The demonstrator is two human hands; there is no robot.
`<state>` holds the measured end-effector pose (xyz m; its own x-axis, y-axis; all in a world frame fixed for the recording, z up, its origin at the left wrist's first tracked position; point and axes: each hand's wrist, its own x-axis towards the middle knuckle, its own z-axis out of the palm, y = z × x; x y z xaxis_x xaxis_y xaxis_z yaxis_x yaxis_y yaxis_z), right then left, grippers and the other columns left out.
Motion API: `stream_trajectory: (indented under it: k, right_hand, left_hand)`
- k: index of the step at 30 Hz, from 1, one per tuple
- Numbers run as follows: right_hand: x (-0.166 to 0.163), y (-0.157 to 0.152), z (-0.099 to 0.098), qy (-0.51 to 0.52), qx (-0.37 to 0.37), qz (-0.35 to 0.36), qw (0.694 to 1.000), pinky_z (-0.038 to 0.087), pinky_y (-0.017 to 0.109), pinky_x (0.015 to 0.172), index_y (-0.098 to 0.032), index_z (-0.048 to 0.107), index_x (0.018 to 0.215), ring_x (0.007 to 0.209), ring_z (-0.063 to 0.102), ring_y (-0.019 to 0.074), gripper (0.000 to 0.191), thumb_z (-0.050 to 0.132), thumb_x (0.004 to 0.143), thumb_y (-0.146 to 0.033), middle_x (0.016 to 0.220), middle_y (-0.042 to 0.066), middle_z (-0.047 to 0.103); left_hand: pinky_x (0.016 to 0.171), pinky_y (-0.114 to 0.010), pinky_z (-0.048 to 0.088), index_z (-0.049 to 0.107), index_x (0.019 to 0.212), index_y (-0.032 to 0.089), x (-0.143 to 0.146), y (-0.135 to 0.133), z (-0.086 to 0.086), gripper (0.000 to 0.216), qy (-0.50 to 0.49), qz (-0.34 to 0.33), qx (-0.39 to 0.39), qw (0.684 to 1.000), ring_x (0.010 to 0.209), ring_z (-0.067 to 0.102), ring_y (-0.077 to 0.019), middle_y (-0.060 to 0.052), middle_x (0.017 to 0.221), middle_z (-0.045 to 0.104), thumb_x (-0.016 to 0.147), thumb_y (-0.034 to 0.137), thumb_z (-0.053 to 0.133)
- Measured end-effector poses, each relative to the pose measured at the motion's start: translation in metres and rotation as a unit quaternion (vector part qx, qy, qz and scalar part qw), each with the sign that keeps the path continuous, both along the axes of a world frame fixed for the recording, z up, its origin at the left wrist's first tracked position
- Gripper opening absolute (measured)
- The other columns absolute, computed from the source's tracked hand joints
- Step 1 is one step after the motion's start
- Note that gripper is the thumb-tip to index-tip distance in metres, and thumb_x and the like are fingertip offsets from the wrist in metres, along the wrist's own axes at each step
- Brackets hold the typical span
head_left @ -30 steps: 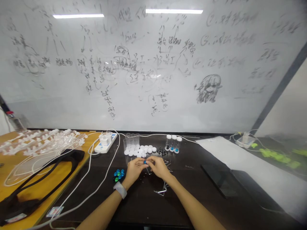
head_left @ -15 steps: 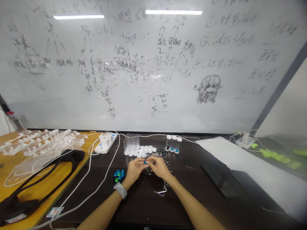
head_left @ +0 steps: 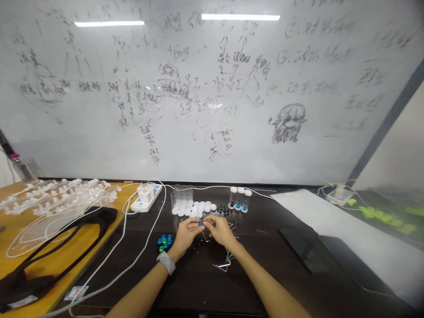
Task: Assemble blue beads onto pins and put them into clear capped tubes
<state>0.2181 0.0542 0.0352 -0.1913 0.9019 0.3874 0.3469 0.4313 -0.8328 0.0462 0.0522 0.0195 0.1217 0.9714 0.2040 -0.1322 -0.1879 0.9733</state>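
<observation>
My left hand (head_left: 184,235) and my right hand (head_left: 219,229) meet over the dark table (head_left: 198,282), fingers pinched together on a small blue bead (head_left: 200,224) held between them. A thin metal pin (head_left: 206,238) hangs down below my right fingers. Just behind my hands lie several white caps (head_left: 195,208) and clear empty vials (head_left: 181,195). Three capped vials (head_left: 240,199) with blue beads inside stand to the right of them. A cluster of blue and green beads (head_left: 164,242) lies left of my left hand. Loose metal pins (head_left: 224,261) lie near my right wrist.
A white power strip (head_left: 146,197) with cables sits at the back left. A black strap (head_left: 59,240) and white plastic parts (head_left: 56,194) lie on the yellow table at left. White paper (head_left: 318,212) and a dark phone (head_left: 298,249) lie at right. A whiteboard fills the background.
My hands have stayed pinched together on the bead and drifted very slightly away from me. Nothing else has moved.
</observation>
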Motion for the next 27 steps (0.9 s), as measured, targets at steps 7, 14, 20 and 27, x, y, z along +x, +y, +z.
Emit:
stream_trajectory:
  k: [7, 14, 20, 27]
  right_hand:
    - [0.016, -0.001, 0.002, -0.198, 0.001, -0.017, 0.980, 0.046, 0.024, 0.059, -0.021, 0.072, 0.071, 0.061, 0.067, 0.0171, 0.007, 0.072, 0.075, -0.026, 0.066, 0.001, 0.072]
    - [-0.005, -0.012, -0.009, -0.367, 0.059, -0.074, 0.925, 0.045, 0.029, 0.067, -0.019, 0.069, 0.067, 0.074, 0.067, 0.0237, 0.011, 0.066, 0.077, -0.013, 0.071, 0.009, 0.071]
    - [-0.004, -0.010, -0.013, -0.441, 0.126, -0.082, 0.885, 0.045, 0.036, 0.076, -0.011, 0.065, 0.082, 0.082, 0.062, 0.0287, 0.011, 0.057, 0.078, -0.005, 0.085, 0.018, 0.067]
    - [0.020, -0.001, 0.013, -0.209, 0.163, -0.049, 0.963, 0.044, 0.031, 0.081, -0.019, 0.060, 0.101, 0.090, 0.059, 0.0206, 0.016, 0.046, 0.096, -0.015, 0.094, 0.006, 0.066]
  left_hand:
    - [0.076, -0.032, 0.058, 0.071, 0.089, 0.015, -0.001, 0.004, -0.003, 0.036, 0.009, 0.026, 0.010, 1.000, 0.083, 0.074, -0.0248, -0.011, 0.086, 0.078, 0.063, 0.033, 0.086]
    - [0.077, -0.034, 0.058, 0.072, 0.090, 0.015, -0.002, 0.004, -0.005, 0.035, 0.016, 0.026, 0.023, 0.999, 0.083, 0.074, -0.0247, -0.011, 0.088, 0.078, 0.063, 0.034, 0.086]
    - [0.080, -0.035, 0.058, 0.071, 0.089, 0.015, -0.002, 0.004, -0.001, 0.038, 0.000, 0.029, 0.004, 1.000, 0.083, 0.074, -0.0249, -0.011, 0.086, 0.078, 0.061, 0.034, 0.087]
    - [0.077, -0.034, 0.057, 0.070, 0.088, 0.014, -0.001, 0.002, 0.002, 0.039, -0.031, 0.017, -0.016, 0.999, 0.078, 0.075, -0.0254, -0.010, 0.080, 0.078, 0.060, 0.035, 0.088]
